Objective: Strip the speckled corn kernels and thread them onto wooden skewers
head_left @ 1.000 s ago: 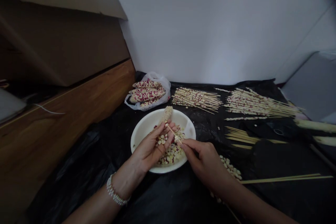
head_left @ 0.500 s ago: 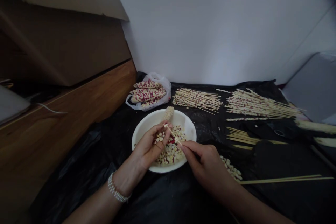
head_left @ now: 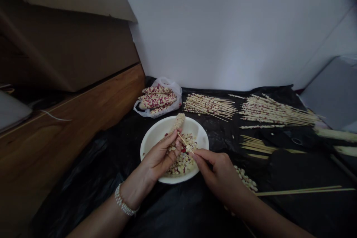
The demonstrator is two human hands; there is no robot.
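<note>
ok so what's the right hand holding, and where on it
The right hand pinches a wooden skewer at its bare end, between thumb and fingertips. The left hand grips the same skewer just below its threaded corn kernels.

A plastic sheet (head_left: 92,193) covers the desk; a wooden cabinet front (head_left: 69,108) runs along its left edge, with a cardboard box (head_left: 69,52) above that, and a wall (head_left: 231,29) stands behind the back edge; a shallow bowl (head_left: 158,128) sits toward the front middle, loose corn kernels (head_left: 182,163) inside it; behind the bowl, at the back edge, a plastic bag (head_left: 174,89) holds corn cobs (head_left: 157,98); right of the bag lies a bundle of kernel-threaded skewers (head_left: 209,105), then a second bundle (head_left: 279,113) toward the back right corner; bare skewers (head_left: 256,147) lie in front of that bundle; a small heap of kernels (head_left: 245,179) sits just right of the bowl, beside longer skewers (head_left: 301,191) stretching toward the right edge
</note>
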